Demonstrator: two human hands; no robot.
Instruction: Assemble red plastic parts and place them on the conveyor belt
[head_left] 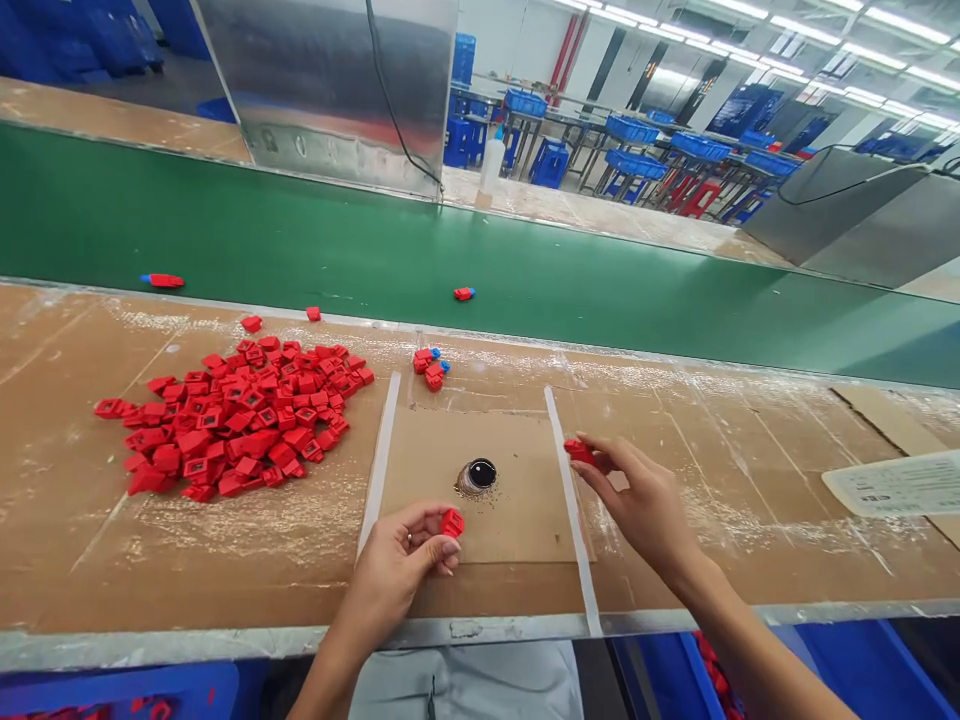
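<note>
Our left hand (397, 570) pinches a red plastic block (452, 523) between thumb and fingers, above the cardboard pad (517, 520). Our right hand (637, 495) grasps a second red block (579, 452) at its fingertips, its long axis slanting down rightward. The pad sits near the surface's (712, 500) front edge, with a pile of red blocks (240, 420) well left.

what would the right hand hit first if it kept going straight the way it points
Probably the white strip beside the cardboard pad, just past the red part held in the right hand; height is hard to judge from this view.
</note>
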